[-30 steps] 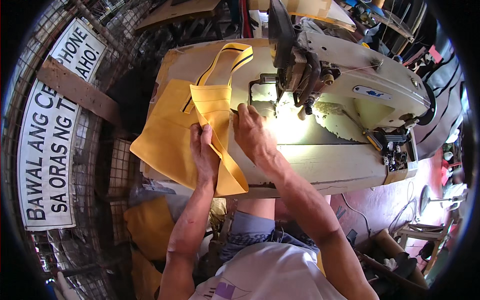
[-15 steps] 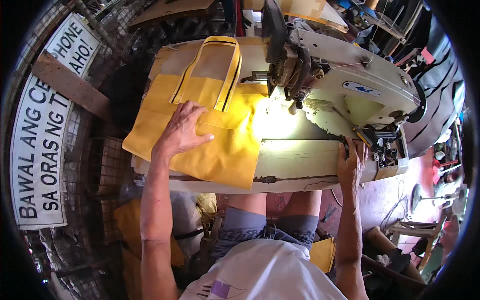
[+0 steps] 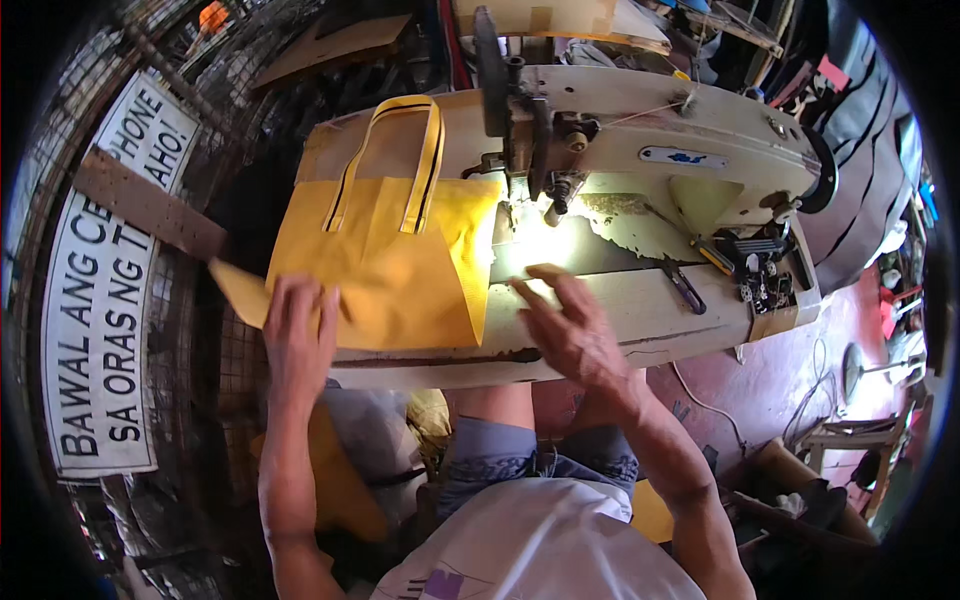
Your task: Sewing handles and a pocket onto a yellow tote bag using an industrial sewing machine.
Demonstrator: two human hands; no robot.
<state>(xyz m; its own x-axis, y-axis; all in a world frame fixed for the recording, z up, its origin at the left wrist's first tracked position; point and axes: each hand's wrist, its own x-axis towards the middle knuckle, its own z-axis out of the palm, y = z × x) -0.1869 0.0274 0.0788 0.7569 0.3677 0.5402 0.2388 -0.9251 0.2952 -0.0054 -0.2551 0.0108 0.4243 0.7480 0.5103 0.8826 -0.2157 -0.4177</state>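
Note:
A flat yellow bag panel (image 3: 390,270) lies on the sewing machine table, its yellow strap handle (image 3: 432,165) with dark stripes pointing to the far side. At the panel's near left edge my left hand (image 3: 298,325) has its fingers bent round the material, and a corner is raised beside it. Right of the panel, my right hand (image 3: 575,325) hovers near the front of the table, fingers apart and holding nothing. Thread snips (image 3: 685,288) lie farther right on the table. The sewing machine (image 3: 640,130) stands beyond, its lamp lighting the needle area.
A screwdriver-like tool with a yellow and black handle (image 3: 712,255) lies beside a cluster of small metal parts (image 3: 765,275) at the table's right. On the left stand wire mesh and a white sign (image 3: 95,350). Yellow material (image 3: 340,480) hangs below the table.
My right hand has left the snips and moved left toward the panel. My left hand has slid from the panel's middle to its near left edge, lifting a corner.

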